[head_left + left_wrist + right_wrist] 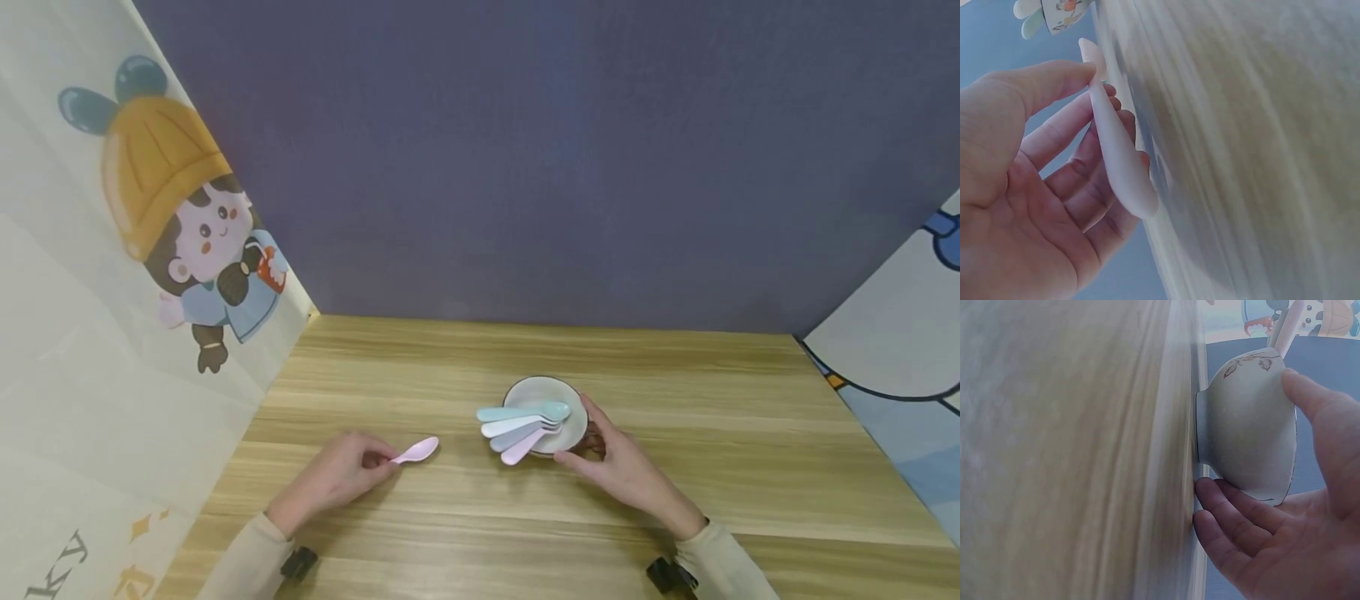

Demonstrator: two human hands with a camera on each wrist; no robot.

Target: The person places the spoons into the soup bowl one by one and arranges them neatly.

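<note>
My left hand (342,473) pinches a pink spoon (418,451) between thumb and fingers, low over the table and left of the bowl. In the left wrist view the spoon's thick rounded handle (1124,169) slants down across the fingers. A small white bowl (573,429) with a dark rim stands upright on the table, a floral print on its outer wall. Several spoons (517,431), light teal, white, grey-lilac and pink, lean in it with handles over its left rim. My right hand (626,467) holds the bowl's right side, thumb at the rim, fingers along the wall.
The wood-grain table (420,358) runs back to a dark blue-grey panel (555,167). A pale sheet with a cartoon child (213,225) borders the left side, and another printed sheet (892,325) the right. Dark straps (298,563) sit at both wrists.
</note>
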